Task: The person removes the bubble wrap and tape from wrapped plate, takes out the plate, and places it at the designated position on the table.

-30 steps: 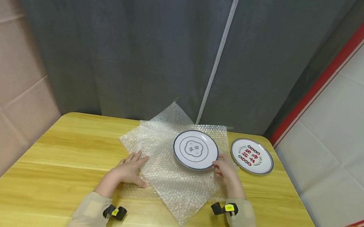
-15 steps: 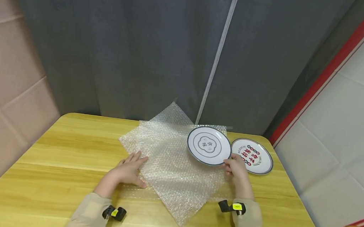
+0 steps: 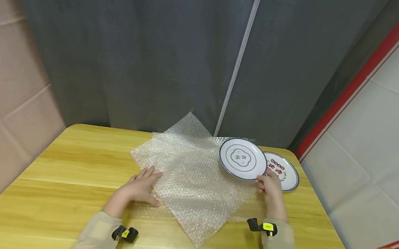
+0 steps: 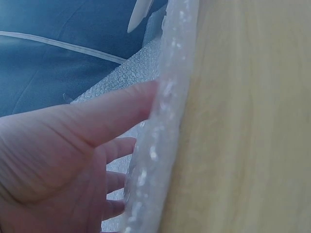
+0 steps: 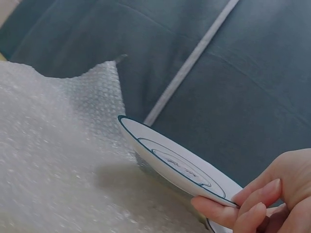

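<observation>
My right hand (image 3: 269, 184) pinches the near right rim of a white plate (image 3: 240, 159) with a dark blue edge and a black flower-shaped print. In the right wrist view the plate (image 5: 175, 162) is tilted and raised, casting a shadow on the bubble wrap (image 5: 53, 150). It overlaps a second white plate (image 3: 288, 176) with red characters, which lies on the table at the right. My left hand (image 3: 139, 188) lies with fingers spread on the left edge of the bubble wrap sheets (image 3: 194, 194). The left wrist view shows its thumb and fingers straight at the wrap's edge (image 4: 163, 141).
The bubble wrap is layered, its sheets turned at different angles, on a wooden table (image 3: 61, 184). A grey curtain (image 3: 138, 57) hangs right behind the table's far edge. A white wall panel with a red stripe (image 3: 361, 74) borders the right side.
My right hand has carried the blue-rimmed plate to the right, from over the bubble wrap to partly over the red-printed plate. The left hand has stayed in place.
</observation>
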Demonstrator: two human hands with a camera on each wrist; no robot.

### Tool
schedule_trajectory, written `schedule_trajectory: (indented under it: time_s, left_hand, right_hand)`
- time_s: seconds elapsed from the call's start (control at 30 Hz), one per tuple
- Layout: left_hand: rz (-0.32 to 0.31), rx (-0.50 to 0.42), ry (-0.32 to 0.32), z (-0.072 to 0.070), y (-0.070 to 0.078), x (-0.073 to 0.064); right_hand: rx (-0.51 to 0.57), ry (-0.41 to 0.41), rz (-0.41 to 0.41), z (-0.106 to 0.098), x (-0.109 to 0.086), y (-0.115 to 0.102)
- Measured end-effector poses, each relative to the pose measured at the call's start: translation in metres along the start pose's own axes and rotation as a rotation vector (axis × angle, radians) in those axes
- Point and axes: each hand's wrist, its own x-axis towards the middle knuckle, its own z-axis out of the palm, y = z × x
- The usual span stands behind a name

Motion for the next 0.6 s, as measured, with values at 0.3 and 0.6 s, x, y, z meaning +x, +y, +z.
schedule_trajectory:
  time_s: [0.3, 0.6]
  left_hand:
    - [-0.001, -0.003, -0.002, 0.0, 0.0, 0.0]
    - [0.003, 0.004, 0.0, 0.001, -0.002, 0.001]
  right_hand:
    - [0.031, 0.06, -0.018, -0.015, 0.002, 0.001]
    - [0.051, 0.156, -0.022, -0.027, 0.007, 0.003]
